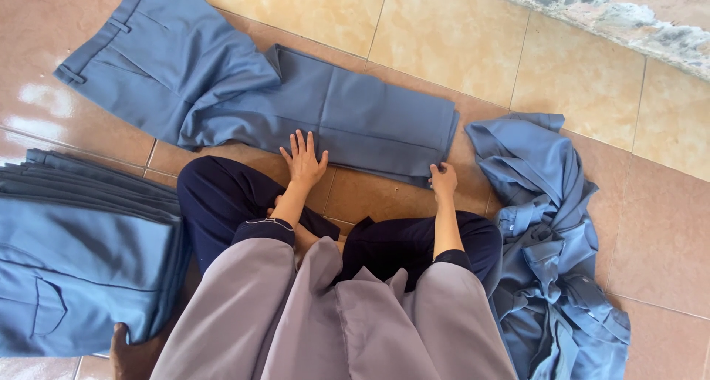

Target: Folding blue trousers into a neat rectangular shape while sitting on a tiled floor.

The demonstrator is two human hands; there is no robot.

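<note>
The trousers [296, 102] spread on the floor are a plain slate blue, with no pattern. The stack of folded trousers [81, 254] is the same slate blue, and so is the crumpled heap of garments [551, 239]. The floor tiles [458, 39] are glossy, running from pale tan to reddish brown, with thin dark grout lines. The wall base [629, 10] is mottled grey and white. The person's sleeves [355, 321] are greyish mauve, with dark navy cuffs [262, 228]; the legs [222, 195] are dark navy.

Smooth matt blue cloth trousers [296, 102], glossy tan ceramic floor tiles [458, 32]
</note>
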